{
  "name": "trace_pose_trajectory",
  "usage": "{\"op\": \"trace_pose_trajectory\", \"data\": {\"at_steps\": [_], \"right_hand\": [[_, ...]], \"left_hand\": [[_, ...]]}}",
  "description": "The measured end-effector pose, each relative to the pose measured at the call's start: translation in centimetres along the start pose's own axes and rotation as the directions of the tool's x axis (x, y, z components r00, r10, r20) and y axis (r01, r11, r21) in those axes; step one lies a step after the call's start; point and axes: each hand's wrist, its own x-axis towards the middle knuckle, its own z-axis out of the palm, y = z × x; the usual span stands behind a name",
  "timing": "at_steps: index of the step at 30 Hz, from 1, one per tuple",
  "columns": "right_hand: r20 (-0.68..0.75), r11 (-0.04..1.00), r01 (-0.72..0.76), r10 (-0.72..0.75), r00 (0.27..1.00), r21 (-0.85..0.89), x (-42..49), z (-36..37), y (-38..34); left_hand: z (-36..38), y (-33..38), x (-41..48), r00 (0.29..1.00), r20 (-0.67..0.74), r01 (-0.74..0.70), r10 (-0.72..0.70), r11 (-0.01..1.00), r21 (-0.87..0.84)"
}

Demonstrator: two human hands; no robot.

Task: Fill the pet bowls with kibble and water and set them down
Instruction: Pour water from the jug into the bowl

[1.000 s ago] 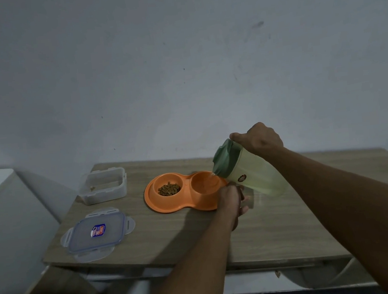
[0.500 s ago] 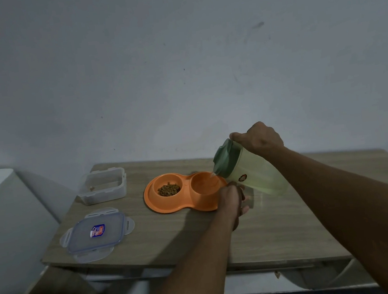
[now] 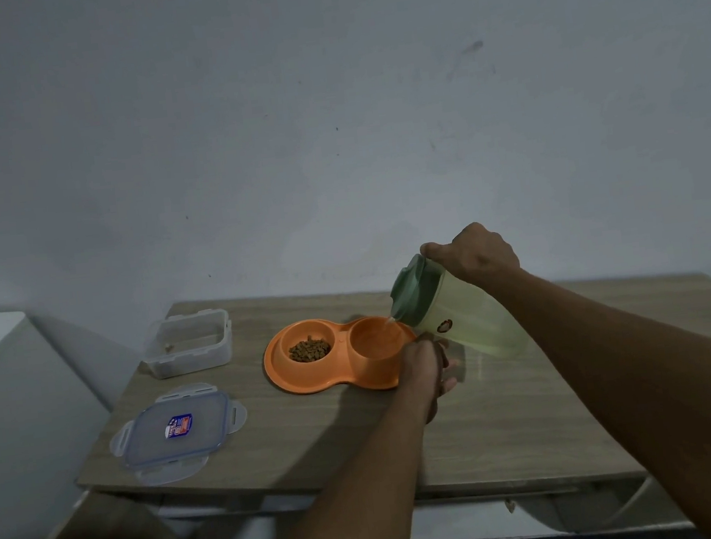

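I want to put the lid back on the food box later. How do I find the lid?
Look at the wooden table, at its near left corner. The lid lies there, in front of the clear container and left of the orange double bowl. Only it is flat, with a blue sticker in its middle.

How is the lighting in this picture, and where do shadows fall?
Head view: dim, even light, no glare on the jug; the left arm throws a soft shadow leftward onto the table; kibble in the orange bowl looks reasonably sharp.
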Motion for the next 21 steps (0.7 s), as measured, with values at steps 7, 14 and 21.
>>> {"op": "trace_pose_trajectory", "data": {"at_steps": [7, 14, 21], "right_hand": [[0.004, 1.0, -0.009, 0.009, 1.0, -0.003, 0.0, -0.1, 0.0], [0.013, 1.0, -0.023, 0.023, 1.0, 0.017, 0.0, -0.3, 0.1], [0.025, 0.997, -0.045, 0.044, 0.999, 0.06, -0.3, -0.4, 0.5]], "left_hand": [[0.2, 0.0, 0.4, 1.0, -0.011, 0.014, -0.014, 1.0, 0.027], [0.5, -0.1, 0.7, 1.0, -0.011, 0.023, -0.023, 1.0, -0.001], [0.4, -0.9, 1.3, 0.999, 0.009, -0.031, 0.031, 1.0, -0.002]]}}
